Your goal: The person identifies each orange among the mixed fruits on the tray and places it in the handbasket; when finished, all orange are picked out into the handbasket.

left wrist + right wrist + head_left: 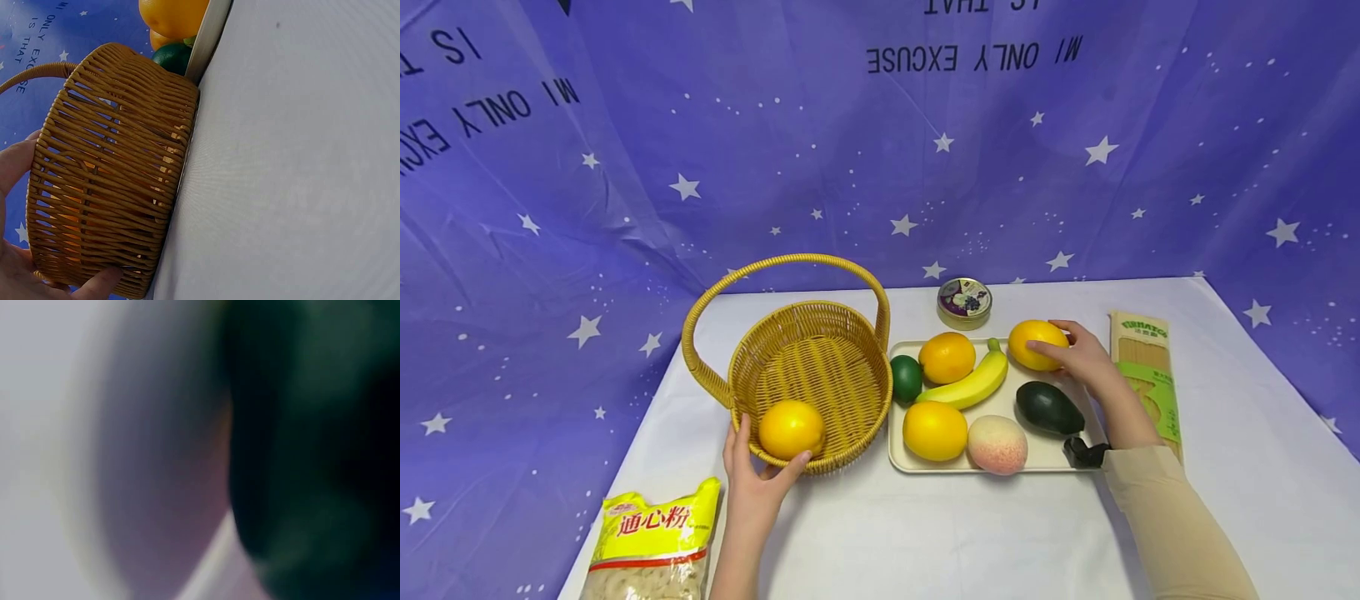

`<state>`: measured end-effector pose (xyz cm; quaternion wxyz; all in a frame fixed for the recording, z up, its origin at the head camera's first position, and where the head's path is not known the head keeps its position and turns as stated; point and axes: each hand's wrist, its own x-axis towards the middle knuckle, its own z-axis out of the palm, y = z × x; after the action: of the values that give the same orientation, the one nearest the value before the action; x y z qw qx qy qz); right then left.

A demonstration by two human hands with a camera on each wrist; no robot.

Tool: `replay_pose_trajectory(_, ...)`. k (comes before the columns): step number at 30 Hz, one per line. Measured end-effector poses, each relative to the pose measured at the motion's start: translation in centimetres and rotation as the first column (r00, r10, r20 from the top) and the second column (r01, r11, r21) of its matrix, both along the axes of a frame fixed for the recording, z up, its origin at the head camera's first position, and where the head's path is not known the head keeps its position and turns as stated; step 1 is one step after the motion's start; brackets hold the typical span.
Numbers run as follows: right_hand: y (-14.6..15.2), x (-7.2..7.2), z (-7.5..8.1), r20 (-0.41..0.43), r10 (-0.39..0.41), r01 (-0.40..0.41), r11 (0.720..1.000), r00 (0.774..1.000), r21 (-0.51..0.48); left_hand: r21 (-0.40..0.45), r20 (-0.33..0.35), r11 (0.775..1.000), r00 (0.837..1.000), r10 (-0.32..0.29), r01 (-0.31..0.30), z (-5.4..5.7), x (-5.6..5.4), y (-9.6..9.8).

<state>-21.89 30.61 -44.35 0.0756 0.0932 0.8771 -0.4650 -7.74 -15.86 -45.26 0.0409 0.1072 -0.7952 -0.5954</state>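
Observation:
A round wicker basket [811,379] with a tall handle stands at the left, one lemon [792,430] inside near its front wall. My left hand [758,475] holds the basket's front-left rim beside that lemon; in the left wrist view a fingertip [103,282] presses the outer wall. At the back right of the cream tray [925,468], my right hand [1081,357] grips another lemon [1037,344], thumb on its near side. The tray also bears an orange [947,358], a banana [970,382], another lemon [935,431], a peach [997,445], an avocado [1048,408] and a green fruit [906,379].
Behind the tray sits a round tin [964,303]. A pasta pack [1146,375] lies right of the tray, partly behind my right forearm. A yellow-topped macaroni bag [655,542] lies front left. The right wrist view is mostly blurred by a close dark green surface [319,456].

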Motion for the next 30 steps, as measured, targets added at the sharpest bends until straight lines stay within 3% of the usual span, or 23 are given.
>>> replay_pose_trajectory(5, 0.0, 0.2, 0.3, -0.006, -0.013, 0.013, 1.000, 1.000, 0.002, 0.006, -0.002, 1.000, 1.000, -0.003, 0.003, 0.0, -0.1, 0.1)
replay_pose_trajectory(13, -0.9, 0.9, 2.0, -0.097, -0.005, -0.001, 0.998, 0.995, -0.068, -0.002, -0.002, 1.000, 1.000, -0.001, 0.001, 0.1, 0.0, 0.0)
replay_pose_trajectory(24, -5.2, 2.5, 6.1, -0.215, 0.119, -0.159, 0.970, 0.969, -0.182, -0.001, -0.009, 1.000, 1.000, -0.007, 0.007, 0.1, 0.0, 0.1)
replay_pose_trajectory(30, -8.8, 3.2, 7.5, -0.276, 0.232, -0.271, 0.956, 0.933, -0.110, -0.006, -0.005, 1.000, 1.000, -0.001, 0.001, 0.1, 0.1, 0.1)
